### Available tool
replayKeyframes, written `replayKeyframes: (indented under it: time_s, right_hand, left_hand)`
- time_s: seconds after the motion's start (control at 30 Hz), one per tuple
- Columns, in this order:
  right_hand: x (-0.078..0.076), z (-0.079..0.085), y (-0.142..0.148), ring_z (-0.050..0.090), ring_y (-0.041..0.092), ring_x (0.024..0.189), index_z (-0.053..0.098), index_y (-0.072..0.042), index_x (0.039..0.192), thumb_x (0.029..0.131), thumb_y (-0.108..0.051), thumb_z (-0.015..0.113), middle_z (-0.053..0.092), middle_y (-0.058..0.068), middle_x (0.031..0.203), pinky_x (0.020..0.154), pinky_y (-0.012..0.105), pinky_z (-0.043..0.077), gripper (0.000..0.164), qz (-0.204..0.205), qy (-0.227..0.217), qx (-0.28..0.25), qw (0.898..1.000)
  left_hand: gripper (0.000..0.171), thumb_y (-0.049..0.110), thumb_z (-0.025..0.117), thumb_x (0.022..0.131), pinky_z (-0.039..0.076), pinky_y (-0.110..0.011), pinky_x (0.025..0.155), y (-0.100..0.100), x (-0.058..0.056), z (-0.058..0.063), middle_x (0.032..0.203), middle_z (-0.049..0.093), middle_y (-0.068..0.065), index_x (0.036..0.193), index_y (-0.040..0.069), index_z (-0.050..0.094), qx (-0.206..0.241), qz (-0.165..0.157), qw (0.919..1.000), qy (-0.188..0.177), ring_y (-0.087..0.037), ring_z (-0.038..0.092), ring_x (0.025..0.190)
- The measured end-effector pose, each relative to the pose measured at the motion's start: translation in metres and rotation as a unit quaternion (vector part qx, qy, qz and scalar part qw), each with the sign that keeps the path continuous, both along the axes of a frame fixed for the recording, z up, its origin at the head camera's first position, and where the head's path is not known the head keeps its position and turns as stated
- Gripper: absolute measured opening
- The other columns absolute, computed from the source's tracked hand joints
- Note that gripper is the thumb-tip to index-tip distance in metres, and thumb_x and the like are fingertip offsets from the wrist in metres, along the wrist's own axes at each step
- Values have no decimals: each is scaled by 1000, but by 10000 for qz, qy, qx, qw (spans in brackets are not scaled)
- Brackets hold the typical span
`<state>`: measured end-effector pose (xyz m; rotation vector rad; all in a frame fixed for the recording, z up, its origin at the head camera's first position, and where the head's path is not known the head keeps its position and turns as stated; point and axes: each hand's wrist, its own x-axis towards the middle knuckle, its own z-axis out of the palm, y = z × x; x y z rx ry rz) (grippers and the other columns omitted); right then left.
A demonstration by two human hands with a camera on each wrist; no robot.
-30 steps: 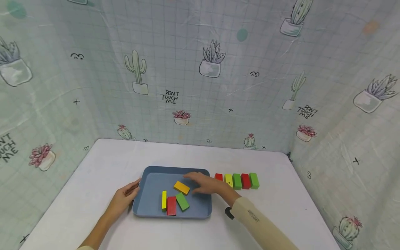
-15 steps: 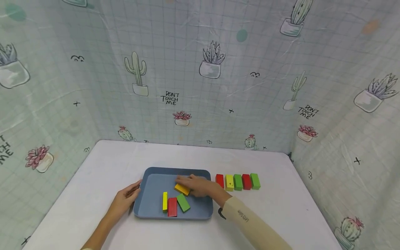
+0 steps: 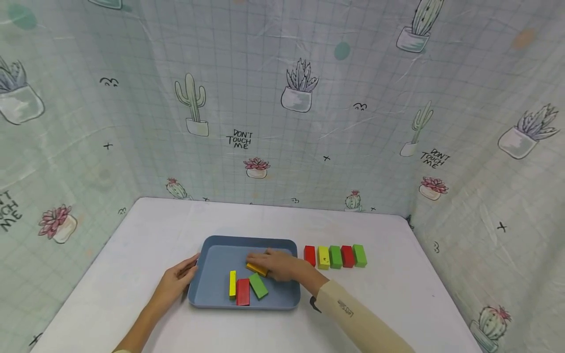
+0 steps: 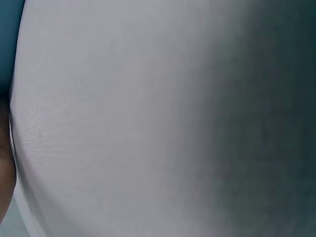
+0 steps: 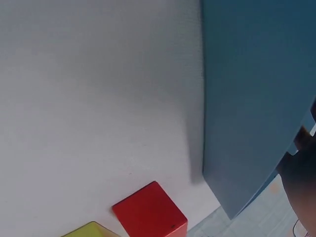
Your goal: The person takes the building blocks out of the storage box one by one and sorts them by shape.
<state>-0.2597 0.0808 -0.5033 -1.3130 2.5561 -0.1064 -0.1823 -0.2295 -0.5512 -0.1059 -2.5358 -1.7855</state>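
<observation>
A blue-grey tray [image 3: 214,274] lies on the white table. In it are an orange-yellow block [image 3: 256,269], a bright yellow block [image 3: 232,285] on its narrow side, a red block [image 3: 243,292] and a tilted green block [image 3: 258,286]. My right hand [image 3: 280,265] reaches over the right rim and holds the orange-yellow block, its fingers covering the far part. My left hand [image 3: 177,277] rests with its fingertips against the tray's left edge. Only a bit of that hand shows in the left wrist view, beside the tray wall [image 4: 7,44].
Right of the tray stands a row of several blocks: a red block [image 3: 310,256] nearest, then a yellow block [image 3: 323,258], a green block [image 3: 335,257], another red block [image 3: 347,256] and another green block [image 3: 359,256]. Patterned cloth [image 3: 265,122] surrounds the table's back and sides.
My right hand has come left and down onto the orange-yellow block, its fingers now around it. My left hand has stayed at the tray's edge.
</observation>
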Motion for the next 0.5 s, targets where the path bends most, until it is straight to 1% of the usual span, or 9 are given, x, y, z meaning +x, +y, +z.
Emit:
replayKeyframes:
  time_s: [0.13,0.23,0.33,0.5]
  right_hand:
    - [-1,-2,3,41,13,126,42,-22,143,86,-19,70,41,-7,143,102,28,37,64,14,134,-241,9996]
    - [-2,-5,6,47,10,116,47,-20,139,84,-27,73,49,-5,134,97,22,40,61,-124,222,-401,9989]
    - [-1,-6,10,49,8,110,49,-20,137,82,-28,75,51,-5,129,95,20,42,62,-278,222,-477,9982]
    - [3,-4,15,47,9,114,46,-20,139,83,-24,74,48,-5,133,97,22,41,63,-403,100,-497,9979]
  left_hand:
    - [46,21,54,98,43,-12,86,-1,-1,1,134,49,-20,138,0,45,45,-19,10000,-9,-32,49,120]
    - [46,21,54,98,43,-11,86,-1,-2,1,134,49,-20,138,0,45,61,-4,10000,-16,-31,49,120]
    - [47,22,55,97,44,-12,86,-2,-4,0,134,49,-19,138,1,45,60,-9,10000,-40,-31,49,120]
    - [48,25,54,97,43,-12,86,-3,-6,1,135,49,-19,138,1,45,21,1,10000,-85,-30,49,120]
